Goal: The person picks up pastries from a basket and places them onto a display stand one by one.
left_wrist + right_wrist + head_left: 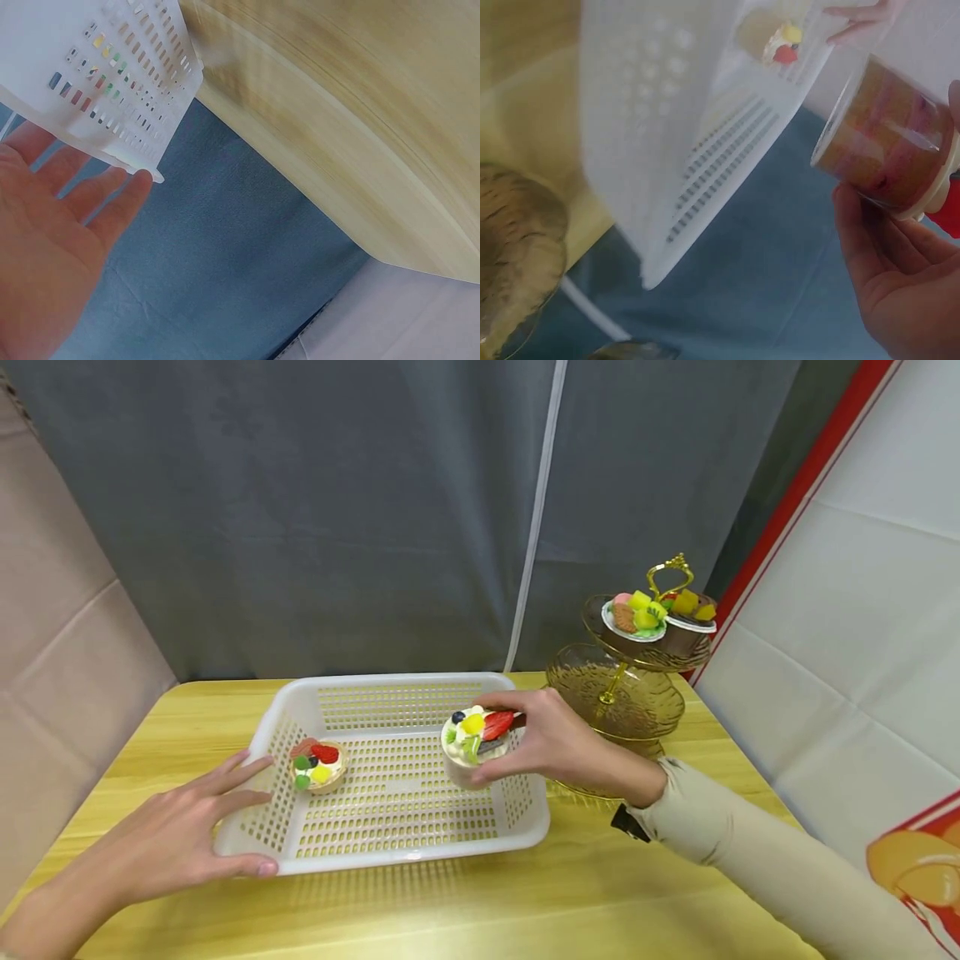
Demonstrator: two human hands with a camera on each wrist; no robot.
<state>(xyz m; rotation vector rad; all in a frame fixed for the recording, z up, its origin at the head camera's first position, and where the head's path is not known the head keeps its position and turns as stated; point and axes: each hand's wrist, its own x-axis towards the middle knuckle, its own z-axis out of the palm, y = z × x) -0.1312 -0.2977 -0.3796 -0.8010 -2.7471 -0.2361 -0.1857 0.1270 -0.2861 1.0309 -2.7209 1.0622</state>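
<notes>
My right hand (558,739) grips a fruit-topped cake cup (474,745) between thumb and fingers, over the right end of a white plastic basket (405,853). In the right wrist view the cup (889,139) shows clear sides with brown and pink layers, and it is raised above the basket's rim. Strawberry, yellow and green fruit pieces lie on its cream top. Fingers spread, my left hand (187,827) rests at the basket's left rim. A small fruit tart (318,766) sits inside the basket near that end.
Right of the basket stands a tiered stand with amber glass plates (645,714) and a gold handle (670,575). Its top plate bears two dessert cups (634,617). A grey curtain (337,527) hangs behind the wooden table (465,914); a white panel (862,610) rises at right.
</notes>
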